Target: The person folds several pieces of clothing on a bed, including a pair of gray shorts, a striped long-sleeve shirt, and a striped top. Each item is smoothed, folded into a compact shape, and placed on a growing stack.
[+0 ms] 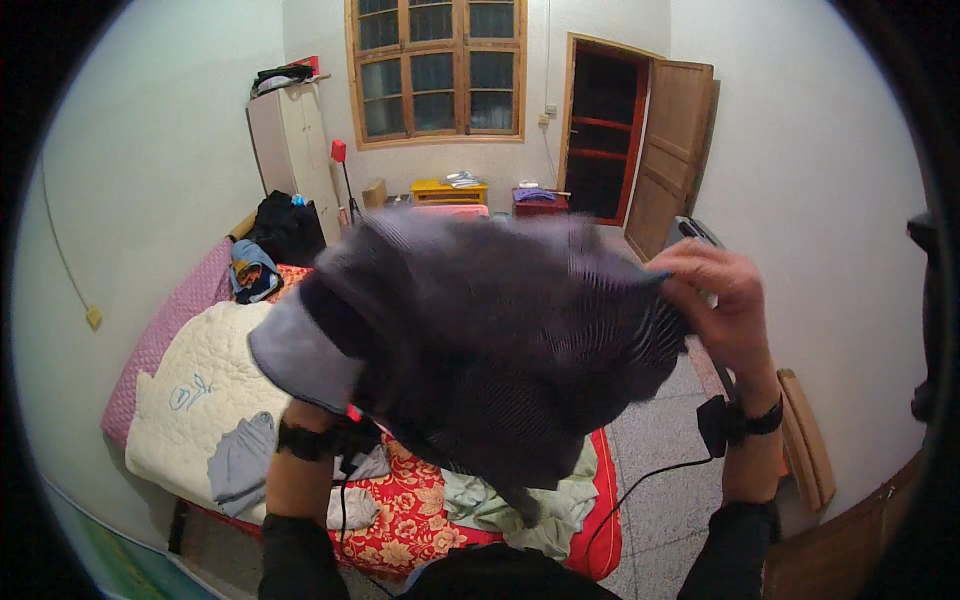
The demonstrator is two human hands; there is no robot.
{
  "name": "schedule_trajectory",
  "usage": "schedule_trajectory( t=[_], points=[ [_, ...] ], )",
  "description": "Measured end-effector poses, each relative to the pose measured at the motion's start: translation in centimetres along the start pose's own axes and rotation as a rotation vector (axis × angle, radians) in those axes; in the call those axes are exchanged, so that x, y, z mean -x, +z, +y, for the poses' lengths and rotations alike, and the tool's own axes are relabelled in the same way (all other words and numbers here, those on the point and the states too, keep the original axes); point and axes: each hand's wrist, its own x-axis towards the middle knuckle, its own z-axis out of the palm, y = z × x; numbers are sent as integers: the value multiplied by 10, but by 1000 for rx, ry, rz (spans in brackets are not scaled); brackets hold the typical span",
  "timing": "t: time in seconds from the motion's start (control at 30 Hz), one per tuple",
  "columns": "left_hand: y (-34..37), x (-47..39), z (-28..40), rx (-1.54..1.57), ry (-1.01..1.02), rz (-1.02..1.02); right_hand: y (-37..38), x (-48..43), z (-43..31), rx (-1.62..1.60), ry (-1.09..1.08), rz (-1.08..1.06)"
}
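A dark garment with a lighter grey part (480, 330), blurred by motion, is held up in front of me above the bed. My right hand (716, 300) pinches its right edge between thumb and fingers. My left hand is hidden behind the garment's left part; only the wrist with a black strap shows, so its grip cannot be seen. Below the garment, a pale green crumpled cloth (547, 517) lies on the red floral bedding (405, 536). Left of it are a small whitish folded cloth (352, 508) and a grey garment (244, 465), the latter on a cream quilted pad (217, 352).
A pink quilted cover (161, 345) runs along the bed's left side, with a blue garment bundle (255, 270) and a black pile (285, 225) towards the back. A wardrobe (289, 135), a yellow table (450, 192) and an open wooden door (667, 150) stand beyond. Black cables hang from both wrists.
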Motion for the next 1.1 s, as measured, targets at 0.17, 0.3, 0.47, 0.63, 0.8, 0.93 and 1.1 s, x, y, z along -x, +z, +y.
schedule_trajectory(
  t=[0.17, 0.3, 0.47, 0.63, 0.8, 0.93, 1.1],
  points=[
    [100, 8, -25, 237, -142, -255, 27, 32, -3, 69, 66, -139],
    [130, 11, -3, 565, -89, -325, 38, 70, 13, 78, 346, -611],
    [131, 2, 32, 732, 22, -452, 54, 94, 20, -151, 520, -474],
    [120, -1, 56, 743, 138, -556, 73, 102, 11, -176, 390, -373],
    [105, -1, 78, 922, -119, -464, 95, 105, 3, -333, 458, -275],
    [94, -8, 83, 397, 337, -388, 118, 101, 2, -363, 417, -268],
    [98, 5, 78, 732, 225, -310, 135, 92, 4, -462, 410, -251]
  ],
)
